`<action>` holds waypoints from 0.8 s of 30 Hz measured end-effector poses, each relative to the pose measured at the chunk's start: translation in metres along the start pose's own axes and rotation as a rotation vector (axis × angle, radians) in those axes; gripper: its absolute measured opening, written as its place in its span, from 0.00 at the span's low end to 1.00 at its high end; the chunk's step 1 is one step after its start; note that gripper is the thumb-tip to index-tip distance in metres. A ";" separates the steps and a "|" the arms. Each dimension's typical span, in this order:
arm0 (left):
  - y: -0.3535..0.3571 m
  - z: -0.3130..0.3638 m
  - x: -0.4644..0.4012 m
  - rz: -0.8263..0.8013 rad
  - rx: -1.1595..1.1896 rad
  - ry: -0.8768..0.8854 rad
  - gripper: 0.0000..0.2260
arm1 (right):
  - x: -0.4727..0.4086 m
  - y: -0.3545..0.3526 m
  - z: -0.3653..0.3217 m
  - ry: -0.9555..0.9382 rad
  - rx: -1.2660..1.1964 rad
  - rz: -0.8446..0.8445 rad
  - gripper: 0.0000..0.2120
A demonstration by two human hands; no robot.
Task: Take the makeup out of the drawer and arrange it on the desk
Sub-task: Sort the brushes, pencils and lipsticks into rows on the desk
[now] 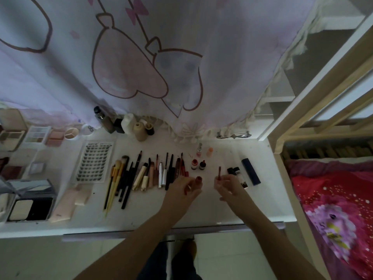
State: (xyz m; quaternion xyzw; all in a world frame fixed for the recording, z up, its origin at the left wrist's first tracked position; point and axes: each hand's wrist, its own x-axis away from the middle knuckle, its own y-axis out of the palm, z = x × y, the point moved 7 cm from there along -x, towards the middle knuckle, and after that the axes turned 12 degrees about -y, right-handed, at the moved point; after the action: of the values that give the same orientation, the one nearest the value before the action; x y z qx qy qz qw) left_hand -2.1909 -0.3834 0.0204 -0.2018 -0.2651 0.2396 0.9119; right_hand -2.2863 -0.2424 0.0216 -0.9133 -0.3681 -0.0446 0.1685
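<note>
Both hands (207,185) hold, seemingly, one opened lip tint (198,181).

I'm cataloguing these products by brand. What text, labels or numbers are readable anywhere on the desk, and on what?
"NOYO": top left corner of the false lash card.
Smaller print beside it on the same card: too blurred to read.
Dark mark on the pink tube near its lower end: too small to read.
Label on the small bottle right of the hands: blurred, unreadable.
Nothing else shows readable text.

bare desk (212,209) between brushes (141,174) and tubes (242,172).
</note>
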 end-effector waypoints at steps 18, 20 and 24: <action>0.000 0.005 -0.021 0.435 -0.388 0.154 0.10 | -0.042 0.036 0.010 -0.195 0.547 0.012 0.17; -0.001 0.001 -0.020 0.433 -0.369 0.121 0.13 | -0.039 0.028 0.010 -0.187 0.560 -0.037 0.20; -0.005 -0.009 -0.001 0.454 -0.331 0.149 0.11 | -0.033 -0.021 -0.002 -0.238 0.605 0.100 0.11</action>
State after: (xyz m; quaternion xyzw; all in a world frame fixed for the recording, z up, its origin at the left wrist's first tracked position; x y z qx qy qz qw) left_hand -2.1852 -0.3900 0.0156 -0.4190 -0.1809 0.3757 0.8066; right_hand -2.3245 -0.2502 0.0224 -0.8375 -0.3366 0.1823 0.3900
